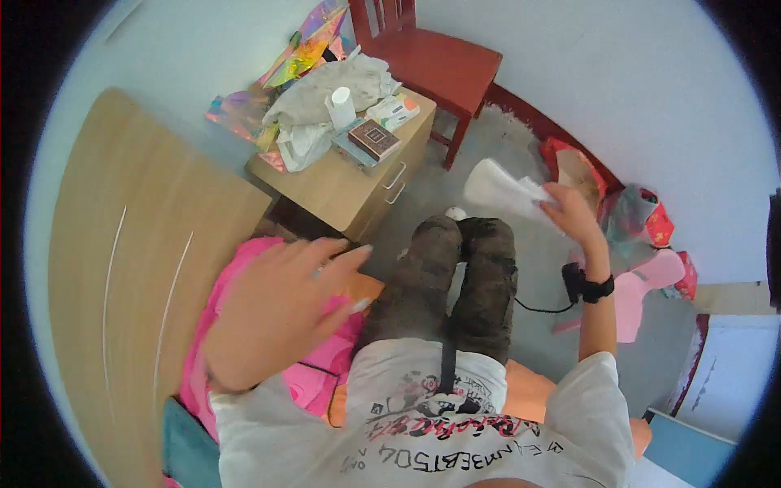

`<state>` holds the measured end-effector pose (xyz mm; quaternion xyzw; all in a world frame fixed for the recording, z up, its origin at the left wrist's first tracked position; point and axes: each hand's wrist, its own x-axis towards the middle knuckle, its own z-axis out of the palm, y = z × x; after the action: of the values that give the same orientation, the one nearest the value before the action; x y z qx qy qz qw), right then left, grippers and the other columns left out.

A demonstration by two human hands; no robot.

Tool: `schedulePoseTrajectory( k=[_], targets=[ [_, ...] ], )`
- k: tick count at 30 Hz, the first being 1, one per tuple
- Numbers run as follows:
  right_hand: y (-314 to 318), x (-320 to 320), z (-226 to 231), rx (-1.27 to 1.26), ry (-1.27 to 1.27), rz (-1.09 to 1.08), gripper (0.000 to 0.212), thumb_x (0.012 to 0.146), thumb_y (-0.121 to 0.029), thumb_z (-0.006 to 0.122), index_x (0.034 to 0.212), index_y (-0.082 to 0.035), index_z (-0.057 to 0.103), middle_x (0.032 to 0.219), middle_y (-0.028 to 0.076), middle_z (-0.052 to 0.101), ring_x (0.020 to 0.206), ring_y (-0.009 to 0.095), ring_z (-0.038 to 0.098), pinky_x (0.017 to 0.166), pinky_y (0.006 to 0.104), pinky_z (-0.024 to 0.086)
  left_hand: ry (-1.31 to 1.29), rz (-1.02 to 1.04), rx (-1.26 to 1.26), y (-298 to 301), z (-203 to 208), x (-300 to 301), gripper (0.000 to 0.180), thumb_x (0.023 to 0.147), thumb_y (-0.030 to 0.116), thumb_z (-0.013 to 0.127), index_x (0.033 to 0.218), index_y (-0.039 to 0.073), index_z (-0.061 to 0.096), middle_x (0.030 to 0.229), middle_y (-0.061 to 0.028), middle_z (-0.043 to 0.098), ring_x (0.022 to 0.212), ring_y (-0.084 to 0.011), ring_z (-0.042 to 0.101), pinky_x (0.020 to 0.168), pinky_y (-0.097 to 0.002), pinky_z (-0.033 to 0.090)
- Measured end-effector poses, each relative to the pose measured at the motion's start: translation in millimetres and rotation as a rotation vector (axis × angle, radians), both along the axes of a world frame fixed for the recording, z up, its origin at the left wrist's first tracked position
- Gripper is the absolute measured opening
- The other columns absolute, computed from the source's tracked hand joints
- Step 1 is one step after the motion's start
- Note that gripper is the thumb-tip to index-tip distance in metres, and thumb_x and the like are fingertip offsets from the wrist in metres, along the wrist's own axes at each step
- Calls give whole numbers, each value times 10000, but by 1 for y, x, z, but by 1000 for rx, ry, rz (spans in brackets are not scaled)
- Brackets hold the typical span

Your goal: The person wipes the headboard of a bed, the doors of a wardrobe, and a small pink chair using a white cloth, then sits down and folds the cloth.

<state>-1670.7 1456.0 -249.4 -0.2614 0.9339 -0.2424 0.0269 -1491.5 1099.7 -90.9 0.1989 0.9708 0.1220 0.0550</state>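
Observation:
My right hand (571,213) is raised over the floor on the right. Its thumb and fingers pinch one end of a white, soft-looking elongated piece (492,185) with a broad rounded end. The piece is blurred, so I cannot tell its exact kind. On the left, my left hand (285,297) hangs in the air with its fingers spread, smeared by motion and holding nothing. Below it lies bright pink cloth (236,285) with an orange patch beside it. My legs in dark trousers (435,276) are bent at the knees between the two hands.
A wooden cabinet (358,207) carries a dark box (374,140), a white cup-like container (342,106) and crumpled bags. Behind it stands a red chair (431,61). A pink plastic stool or chair (630,297) and bags (634,213) line the right wall. A wooden headboard (138,244) rises at left.

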Motion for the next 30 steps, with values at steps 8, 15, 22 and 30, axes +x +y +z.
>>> schedulePoseTrajectory(
  k=[8,15,22,30],
  targets=[
    [-83,75,1,63,-98,563,223,717,-114,563,920,-22,545,806,160,562,753,339,525,657,392,414,380,94,233,62,-161,5,563,671,201,626,1186,103,422,1115,-124,481,984,-275,487,858,-418,355],
    [-214,53,-61,-10,-10,473,187,683,-139,560,855,-66,573,734,161,569,738,322,550,620,408,434,-48,546,67,-18,-225,-43,209,633,73,564,835,63,617,842,-109,593,862,-289,540,777,-403,392],
    [-322,15,-184,-66,387,467,239,697,-19,476,926,0,541,939,135,531,840,290,540,655,367,469,372,706,161,-98,-350,-88,351,686,37,481,1029,87,540,1086,-102,524,989,-278,483,829,-489,352],
    [-353,34,-225,161,10,453,413,620,17,536,1028,67,492,1160,178,435,1098,291,403,909,313,372,-152,787,230,-102,-360,-68,571,683,38,519,1232,112,383,1325,-92,312,1224,-258,284,928,-490,291]
  ],
)
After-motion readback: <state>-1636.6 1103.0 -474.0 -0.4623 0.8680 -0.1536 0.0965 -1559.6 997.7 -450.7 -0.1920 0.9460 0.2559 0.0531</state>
